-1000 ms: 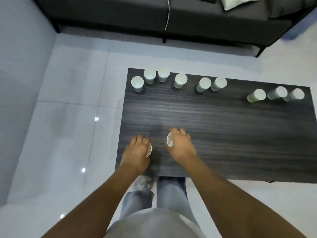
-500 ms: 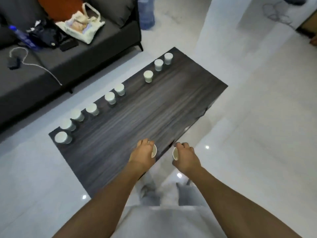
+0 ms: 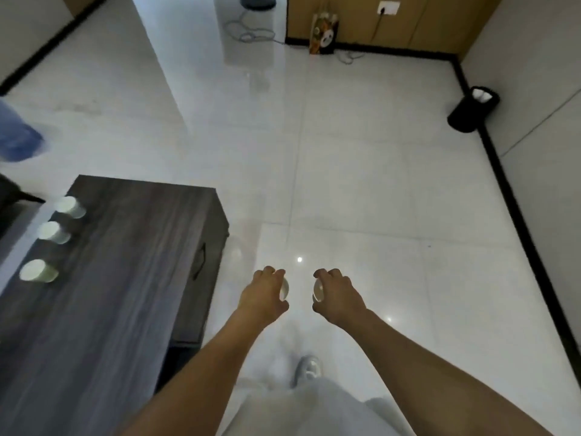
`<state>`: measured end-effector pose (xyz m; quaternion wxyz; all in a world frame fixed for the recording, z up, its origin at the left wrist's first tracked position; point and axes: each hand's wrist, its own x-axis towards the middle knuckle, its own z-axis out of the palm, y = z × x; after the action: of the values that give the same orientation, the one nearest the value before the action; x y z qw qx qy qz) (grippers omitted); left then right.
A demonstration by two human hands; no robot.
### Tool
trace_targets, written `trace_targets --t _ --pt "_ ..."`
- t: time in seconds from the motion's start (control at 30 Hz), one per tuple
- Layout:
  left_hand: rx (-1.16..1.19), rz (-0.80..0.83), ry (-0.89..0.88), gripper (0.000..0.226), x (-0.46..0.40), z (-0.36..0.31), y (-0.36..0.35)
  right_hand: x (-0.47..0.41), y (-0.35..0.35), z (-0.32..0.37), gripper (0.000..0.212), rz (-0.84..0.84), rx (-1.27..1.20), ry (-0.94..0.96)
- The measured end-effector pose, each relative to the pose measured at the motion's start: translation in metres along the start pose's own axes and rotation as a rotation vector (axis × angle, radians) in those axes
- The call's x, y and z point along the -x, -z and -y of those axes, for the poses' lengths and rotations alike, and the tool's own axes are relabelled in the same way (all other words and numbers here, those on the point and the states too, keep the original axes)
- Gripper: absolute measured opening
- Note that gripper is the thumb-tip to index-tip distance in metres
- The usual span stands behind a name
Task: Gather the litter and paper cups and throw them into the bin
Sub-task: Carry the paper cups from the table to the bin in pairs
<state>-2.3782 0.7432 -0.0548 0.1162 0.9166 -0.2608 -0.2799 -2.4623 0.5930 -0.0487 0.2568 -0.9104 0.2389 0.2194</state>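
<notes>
You have turned away from the dark wooden coffee table (image 3: 103,278) since half a second ago: then both hands hung over its near edge, now they are out over the white tiled floor (image 3: 361,190) to its right, and the black bin (image 3: 473,110) has come into view. Taking the table as your landmark, three paper cups (image 3: 39,271) stand upright in a row along its far-left edge, untouched. Just right of the table, your left hand (image 3: 262,297) has its fingers curled round a paper cup (image 3: 284,289), rim turned inward. Beside it, your right hand (image 3: 339,297) grips a second paper cup (image 3: 318,291) the same way; the two rims face each other, apart. Far right of the table and well away from your hands, the bin stands by the wall with white cups already showing inside. As I judge it, the risk is the walk: thin cups held sideways could crush under a tight squeeze or slip from a loose one, and a toss from too far off could miss the bin's narrow mouth
</notes>
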Motion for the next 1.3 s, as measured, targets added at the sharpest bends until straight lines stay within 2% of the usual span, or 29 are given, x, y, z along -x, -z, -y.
trace_targets --t 0.2,0.47,0.83,1.13,1.3 --pt "-0.079 0.085 -0.212 0.067 -0.104 -0.106 0.014 -0.049 0.081 -0.1 0.065 -0.129 -0.144 -0.204" --pt "-0.156 0.119 -0.369 0.068 -0.269 -0.195 0.066 -0.165 0.181 -0.171 0.065 -0.234 -0.248 -0.343" --pt "-0.277 0.186 -0.479 0.068 -0.48 -0.329 0.166 -0.307 0.331 -0.237 0.065 -0.301 -0.361 -0.426" --pt "-0.266 0.194 -0.583 0.068 -0.636 -0.506 0.173 -0.399 0.451 -0.384 0.064 -0.35 -0.384 -0.537" --pt "-0.247 0.19 -0.572 0.068 -0.713 -0.606 0.184 -0.452 0.537 -0.46 0.064 -0.348 -0.384 -0.535"
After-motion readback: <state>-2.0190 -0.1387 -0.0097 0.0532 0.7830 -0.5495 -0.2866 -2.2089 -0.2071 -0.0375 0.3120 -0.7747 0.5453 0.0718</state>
